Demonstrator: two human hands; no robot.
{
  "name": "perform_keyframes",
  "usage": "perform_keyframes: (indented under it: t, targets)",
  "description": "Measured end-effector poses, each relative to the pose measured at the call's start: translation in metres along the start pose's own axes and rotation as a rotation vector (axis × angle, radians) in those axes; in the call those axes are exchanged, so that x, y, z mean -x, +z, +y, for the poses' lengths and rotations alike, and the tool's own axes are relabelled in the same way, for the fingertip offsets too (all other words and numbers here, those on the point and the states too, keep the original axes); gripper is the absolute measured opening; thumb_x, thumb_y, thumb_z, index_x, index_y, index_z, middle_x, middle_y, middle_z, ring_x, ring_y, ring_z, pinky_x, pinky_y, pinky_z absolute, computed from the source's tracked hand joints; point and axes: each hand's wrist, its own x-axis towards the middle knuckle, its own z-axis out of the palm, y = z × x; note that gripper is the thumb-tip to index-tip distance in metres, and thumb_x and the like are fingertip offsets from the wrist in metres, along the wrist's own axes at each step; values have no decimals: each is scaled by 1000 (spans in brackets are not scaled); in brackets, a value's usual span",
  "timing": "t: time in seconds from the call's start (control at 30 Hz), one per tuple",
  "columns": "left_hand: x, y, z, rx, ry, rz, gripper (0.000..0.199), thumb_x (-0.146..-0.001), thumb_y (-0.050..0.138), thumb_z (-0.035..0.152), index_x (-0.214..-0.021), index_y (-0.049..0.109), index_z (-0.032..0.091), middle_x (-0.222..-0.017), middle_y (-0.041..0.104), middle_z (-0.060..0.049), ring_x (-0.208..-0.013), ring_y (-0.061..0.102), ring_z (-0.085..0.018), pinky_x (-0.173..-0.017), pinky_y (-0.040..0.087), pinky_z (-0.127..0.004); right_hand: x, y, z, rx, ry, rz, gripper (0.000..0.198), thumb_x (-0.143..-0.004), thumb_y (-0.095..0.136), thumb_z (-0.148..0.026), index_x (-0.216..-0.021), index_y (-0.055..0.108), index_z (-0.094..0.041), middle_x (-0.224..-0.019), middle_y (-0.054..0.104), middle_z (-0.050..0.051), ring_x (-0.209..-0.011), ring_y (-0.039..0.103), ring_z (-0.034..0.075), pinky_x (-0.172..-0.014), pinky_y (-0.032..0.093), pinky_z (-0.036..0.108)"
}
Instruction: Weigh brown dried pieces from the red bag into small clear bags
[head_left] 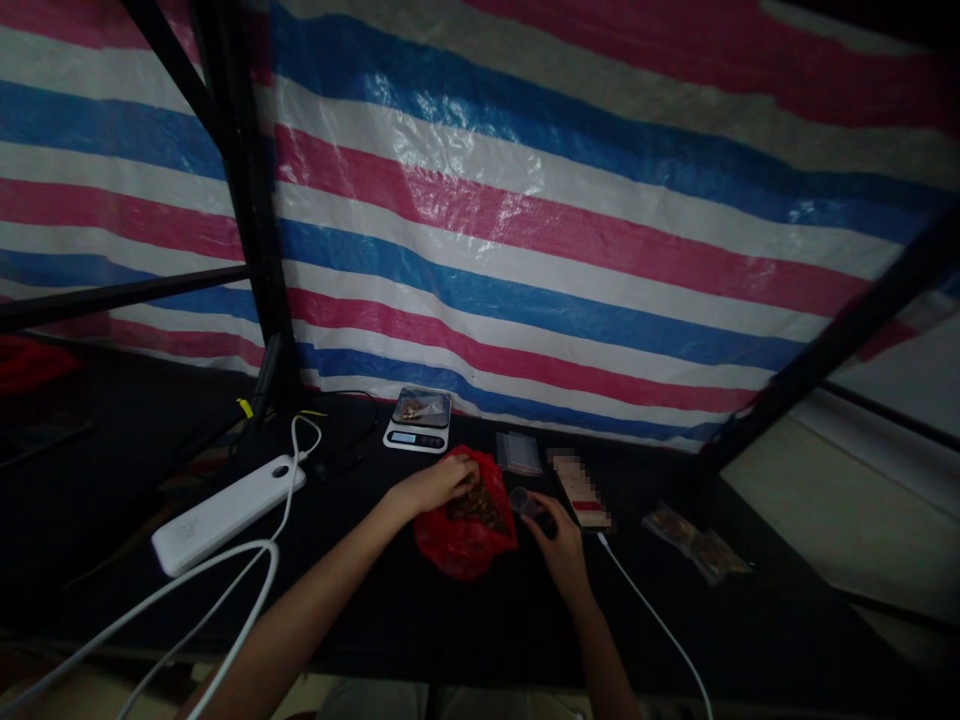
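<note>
**Red bag [461, 560] between left hand [439, 482] and right hand [561, 548]**

On the black table [390, 610], the red bag stands open-mouthed. The left hand is nearer its contents, reaching over the left rim with fingers bent downward; whether they are apart or pinched together, I cannot tell. The right hand's thumb and fingers are clamped on a small clear cup [523, 502], just beside the bag's right rim; its tilt is unclear. Brown pieces [481, 508] lie inside the bag, left of the cup.

Head view, forward and perhaps slightly down.
</note>
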Motion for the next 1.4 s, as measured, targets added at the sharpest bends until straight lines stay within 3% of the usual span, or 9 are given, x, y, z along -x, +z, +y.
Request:
perform_keyframes:
  t: [0.23,0.57,0.77,0.9,0.97,1.07,1.17,1.23,1.4]
  targets:
    - [-3,-28,15,78,21,52,15,-84,45,22,-92,57,17,-91,59,-3,-88,53,-15,-80,38,-25,0,1,1,-16,29,-6,31,-74,56,-36,-101,57,-20,-97,62,6,-80,58,18,-76,46,34]
    - [-4,-30,19,106,34,46,21,-86,42,24,-93,60,18,-92,62,-3,-87,56,-14,-79,39,-23,1,2,5,-9,37,-32,33,-75,54,-37,-103,57,-20,-97,61,6,-79,58,19,-75,46,36]
    - [0,-26,15,137,-50,23,22,-85,43,27,-92,62,18,-87,65,-2,-79,59,-14,-73,40,-22,1,3,7,-11,26,-10,33,-73,55,-37,-102,58,-21,-97,62,6,-77,59,19,-75,47,37]
    - [7,-24,10,193,-64,138,22,-84,43,26,-91,62,18,-92,65,-2,-86,58,-14,-80,40,-23,2,3,7,-53,47,18,35,-73,55,-39,-101,58,-19,-97,63,8,-75,59,19,-71,48,35]
    - [17,-22,9,195,-136,313,23,-84,42,27,-94,61,17,-96,64,-4,-90,57,-15,-82,39,-25,2,2,5,-57,54,41,35,-73,55,-39,-102,57,-18,-98,62,8,-76,59,19,-69,48,35]
    - [43,-16,11,126,-394,521,30,-87,34,34,-94,58,18,-88,64,-5,-82,59,-16,-77,41,-27,-2,0,-5,-8,5,31,34,-75,54,-39,-102,56,-19,-99,62,8,-81,59,20,-71,47,34]
    - [73,-5,15,-65,-702,454,42,-85,30,48,-92,58,18,-74,64,-7,-72,61,-21,-68,42,-30,-16,-2,-22,147,-161,-95,31,-77,53,-36,-105,56,-23,-102,61,6,-91,56,22,-78,43,37]
    - [84,7,17,-169,-821,407,51,-81,34,55,-104,54,15,-74,64,-11,-73,61,-25,-68,42,-33,-28,1,-35,280,-283,-201,29,-77,54,-31,-105,55,-26,-103,61,4,-96,54,23,-83,40,39]
    - [59,44,9,-53,-631,393,65,-83,33,51,-131,26,8,-113,53,-19,-103,53,-25,-83,40,-32,-46,26,-54,450,-411,-308,27,-73,56,-16,-99,57,-25,-94,63,5,-87,57,23,-75,42,36]
